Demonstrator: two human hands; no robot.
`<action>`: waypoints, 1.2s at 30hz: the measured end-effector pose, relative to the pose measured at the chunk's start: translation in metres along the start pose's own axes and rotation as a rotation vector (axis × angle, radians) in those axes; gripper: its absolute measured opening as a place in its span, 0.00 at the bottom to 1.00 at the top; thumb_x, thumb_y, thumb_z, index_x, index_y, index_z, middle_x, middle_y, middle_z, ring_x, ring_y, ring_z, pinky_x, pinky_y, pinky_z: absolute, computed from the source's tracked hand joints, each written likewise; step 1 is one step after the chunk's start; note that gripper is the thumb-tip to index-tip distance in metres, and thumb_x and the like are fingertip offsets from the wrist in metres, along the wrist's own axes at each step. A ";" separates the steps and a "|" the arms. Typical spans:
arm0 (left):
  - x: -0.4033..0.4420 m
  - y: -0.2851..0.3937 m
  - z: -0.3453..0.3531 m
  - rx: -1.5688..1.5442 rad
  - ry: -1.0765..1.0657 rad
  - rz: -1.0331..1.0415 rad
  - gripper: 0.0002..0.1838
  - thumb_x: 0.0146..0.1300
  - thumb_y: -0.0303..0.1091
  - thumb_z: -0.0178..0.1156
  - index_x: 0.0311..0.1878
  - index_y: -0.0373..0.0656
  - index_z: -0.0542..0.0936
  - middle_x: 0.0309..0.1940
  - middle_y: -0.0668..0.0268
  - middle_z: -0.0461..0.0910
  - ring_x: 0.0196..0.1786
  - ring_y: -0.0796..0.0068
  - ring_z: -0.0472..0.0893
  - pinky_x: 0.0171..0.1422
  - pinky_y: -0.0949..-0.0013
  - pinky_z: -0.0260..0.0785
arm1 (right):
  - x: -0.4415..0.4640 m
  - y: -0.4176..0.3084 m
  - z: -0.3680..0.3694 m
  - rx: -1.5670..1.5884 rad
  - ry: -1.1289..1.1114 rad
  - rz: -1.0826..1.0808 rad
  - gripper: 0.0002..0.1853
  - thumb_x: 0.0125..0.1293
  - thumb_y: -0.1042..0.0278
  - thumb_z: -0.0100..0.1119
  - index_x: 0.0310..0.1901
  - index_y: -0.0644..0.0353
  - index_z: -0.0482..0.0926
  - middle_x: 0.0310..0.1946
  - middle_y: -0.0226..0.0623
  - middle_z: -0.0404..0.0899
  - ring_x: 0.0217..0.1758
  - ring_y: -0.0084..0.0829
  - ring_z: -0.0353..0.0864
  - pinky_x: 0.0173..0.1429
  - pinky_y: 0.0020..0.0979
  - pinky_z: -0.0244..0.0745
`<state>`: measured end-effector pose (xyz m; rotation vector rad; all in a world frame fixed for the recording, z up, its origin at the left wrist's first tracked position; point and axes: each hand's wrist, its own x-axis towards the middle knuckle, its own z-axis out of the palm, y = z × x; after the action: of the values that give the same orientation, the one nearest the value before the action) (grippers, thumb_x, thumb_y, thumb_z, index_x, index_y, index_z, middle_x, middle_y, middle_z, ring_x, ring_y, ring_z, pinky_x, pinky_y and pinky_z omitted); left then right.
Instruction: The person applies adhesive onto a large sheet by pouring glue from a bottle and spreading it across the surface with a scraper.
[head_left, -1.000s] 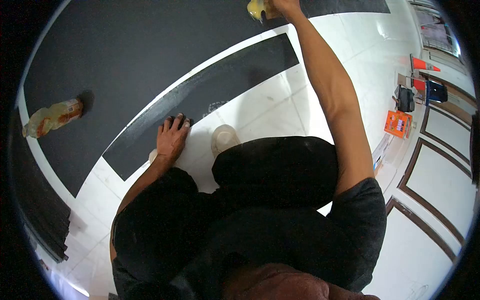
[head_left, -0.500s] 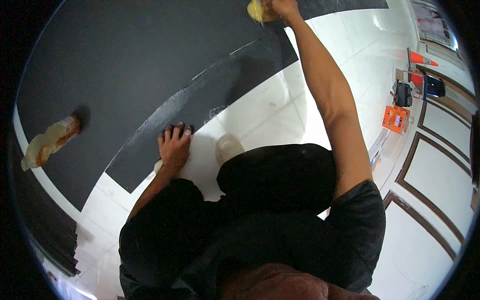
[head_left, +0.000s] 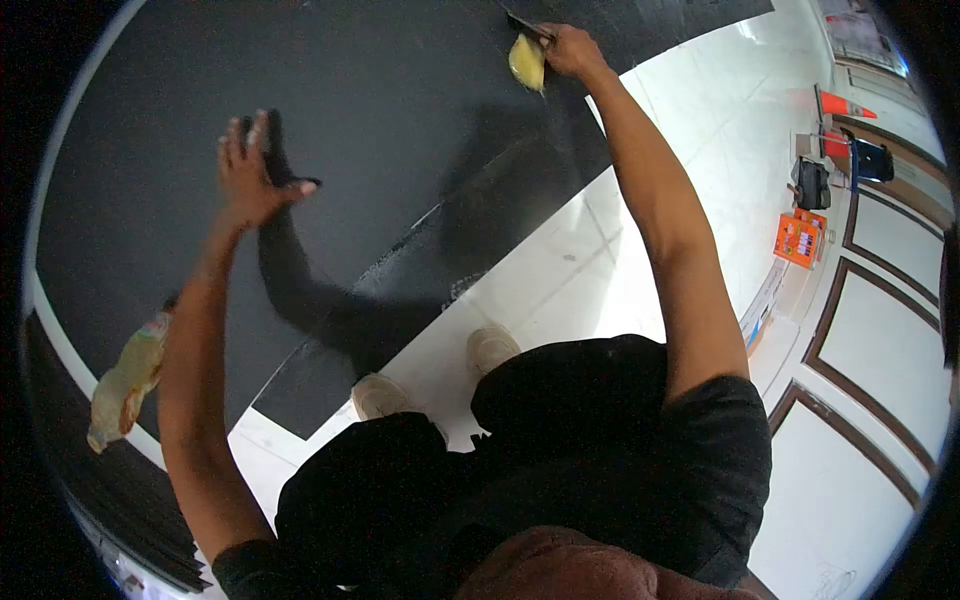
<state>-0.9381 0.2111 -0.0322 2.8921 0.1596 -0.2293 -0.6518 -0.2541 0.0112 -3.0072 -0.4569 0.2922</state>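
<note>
My right hand (head_left: pixel 570 50) is closed on a thin, flat scraper (head_left: pixel 527 24) at the top of the view. A rounded yellow lump (head_left: pixel 527 63) hangs beside the fingers; I cannot make out whether it is part of the scraper or stuck to it. Below lies a large dark sheet (head_left: pixel 370 100) with a seam and whitish smears near its front edge. My left hand (head_left: pixel 250 180) has its fingers spread over the sheet, holding nothing, its shadow alongside. A plastic bottle (head_left: pixel 130 375) with yellowish-brown contents lies at the left, partly behind my left forearm.
White tiles (head_left: pixel 570 260) border the sheet, with my shoes (head_left: pixel 492 348) at its edge. Along the right wall stand an orange box (head_left: pixel 797 240), a black bag (head_left: pixel 810 185) and an orange cone (head_left: pixel 845 105). Dark stacked material (head_left: pixel 70 420) lies far left.
My left hand has lifted from the sheet's front edge and reached forward and left. My right hand has moved slightly down, turning the scraper. The view has shifted a little.
</note>
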 end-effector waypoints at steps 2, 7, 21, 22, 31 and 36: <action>0.043 -0.026 -0.005 -0.018 -0.055 -0.156 0.78 0.36 0.75 0.77 0.85 0.61 0.38 0.84 0.47 0.33 0.83 0.30 0.34 0.80 0.24 0.38 | -0.001 0.003 -0.001 -0.012 -0.040 -0.001 0.21 0.69 0.59 0.55 0.64 0.39 0.81 0.58 0.45 0.83 0.59 0.55 0.83 0.64 0.54 0.78; 0.076 -0.025 -0.004 -0.135 -0.182 -0.443 0.85 0.31 0.77 0.78 0.84 0.63 0.28 0.83 0.43 0.22 0.81 0.29 0.21 0.78 0.18 0.23 | -0.050 0.005 -0.011 0.057 -0.204 -0.105 0.21 0.64 0.68 0.57 0.59 0.44 0.84 0.52 0.48 0.85 0.55 0.55 0.84 0.61 0.51 0.80; 0.074 -0.013 -0.029 -0.322 -0.249 -0.514 0.89 0.27 0.72 0.83 0.84 0.61 0.29 0.82 0.43 0.18 0.81 0.32 0.16 0.76 0.20 0.19 | 0.038 -0.096 0.054 0.849 0.265 0.708 0.14 0.62 0.69 0.62 0.46 0.70 0.81 0.42 0.57 0.85 0.46 0.54 0.87 0.49 0.48 0.82; 0.075 -0.013 -0.034 -0.323 -0.256 -0.535 0.89 0.27 0.72 0.83 0.84 0.61 0.29 0.82 0.43 0.18 0.81 0.32 0.16 0.76 0.20 0.19 | 0.072 -0.106 0.042 0.929 0.210 0.720 0.15 0.62 0.69 0.63 0.46 0.71 0.80 0.41 0.57 0.85 0.46 0.53 0.87 0.48 0.47 0.83; 0.080 -0.012 -0.046 -0.324 -0.305 -0.548 0.87 0.30 0.70 0.83 0.84 0.62 0.29 0.83 0.47 0.18 0.82 0.35 0.17 0.78 0.22 0.19 | 0.134 -0.135 -0.052 -0.113 -0.331 -0.215 0.24 0.68 0.74 0.57 0.66 0.59 0.76 0.59 0.47 0.83 0.60 0.47 0.83 0.68 0.47 0.76; 0.086 -0.017 -0.048 -0.362 -0.375 -0.580 0.86 0.32 0.68 0.83 0.84 0.62 0.28 0.83 0.46 0.18 0.82 0.34 0.17 0.78 0.23 0.18 | 0.018 -0.112 -0.036 0.053 -0.399 0.012 0.27 0.66 0.76 0.55 0.68 0.61 0.74 0.63 0.49 0.79 0.64 0.47 0.81 0.70 0.47 0.74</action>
<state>-0.8494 0.2468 -0.0046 2.3264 0.8683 -0.7460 -0.6600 -0.1441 0.0562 -2.8967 -0.4500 0.8982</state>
